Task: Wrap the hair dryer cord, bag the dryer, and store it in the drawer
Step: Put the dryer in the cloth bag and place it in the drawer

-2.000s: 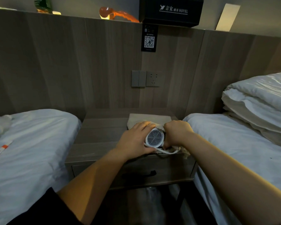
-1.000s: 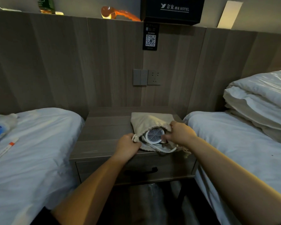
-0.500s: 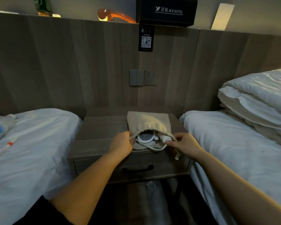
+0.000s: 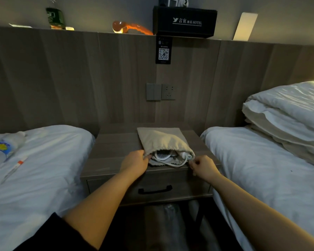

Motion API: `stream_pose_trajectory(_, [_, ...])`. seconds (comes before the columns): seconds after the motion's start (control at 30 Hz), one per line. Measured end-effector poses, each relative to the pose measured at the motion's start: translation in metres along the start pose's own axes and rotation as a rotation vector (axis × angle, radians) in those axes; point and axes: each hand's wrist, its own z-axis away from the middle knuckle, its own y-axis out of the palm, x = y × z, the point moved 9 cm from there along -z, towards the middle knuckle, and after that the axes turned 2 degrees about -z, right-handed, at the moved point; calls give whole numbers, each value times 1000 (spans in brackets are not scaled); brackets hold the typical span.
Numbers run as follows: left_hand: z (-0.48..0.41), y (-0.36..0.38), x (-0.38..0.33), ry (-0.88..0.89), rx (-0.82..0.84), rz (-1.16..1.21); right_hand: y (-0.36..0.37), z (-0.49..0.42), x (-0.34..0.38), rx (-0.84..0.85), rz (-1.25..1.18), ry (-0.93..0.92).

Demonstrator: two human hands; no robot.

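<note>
The bag (image 4: 163, 142) conceals most of the hair dryer (image 4: 162, 155); only its grille and a loop of cord (image 4: 178, 164) show at the mouth. Fingertips of the left hand (image 4: 135, 163) are hidden in the fabric. The water bottle (image 4: 2, 149) is cut by the left edge.

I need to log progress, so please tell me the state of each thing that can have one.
drawstring bag: mouth open, lying on the nightstand.
hair dryer: inside the bag, still visible.
cord: loop hanging out.
drawer: closed.
left hand: pinching the bag's mouth.
right hand: pinching its other side.
</note>
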Motion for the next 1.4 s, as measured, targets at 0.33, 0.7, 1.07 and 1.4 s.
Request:
stream_pose_trajectory(0.33, [-5, -31, -9, -33, -53, 286, -13, -2, 15, 38, -209, 48])
stream_pose_trajectory(0.7, [-52, -134, -57, -34, -177, 855, -154, -22, 132, -292, -351, -104])
stream_pose_trajectory(1.07, [-75, -158, -90, -55, -188, 1095, -178, -39, 157, -45, -547, -49])
stream_pose_trajectory(1.4, [-82, -171, -47, -236, -214, 1426, -228, -38, 108, -441, -658, 159])
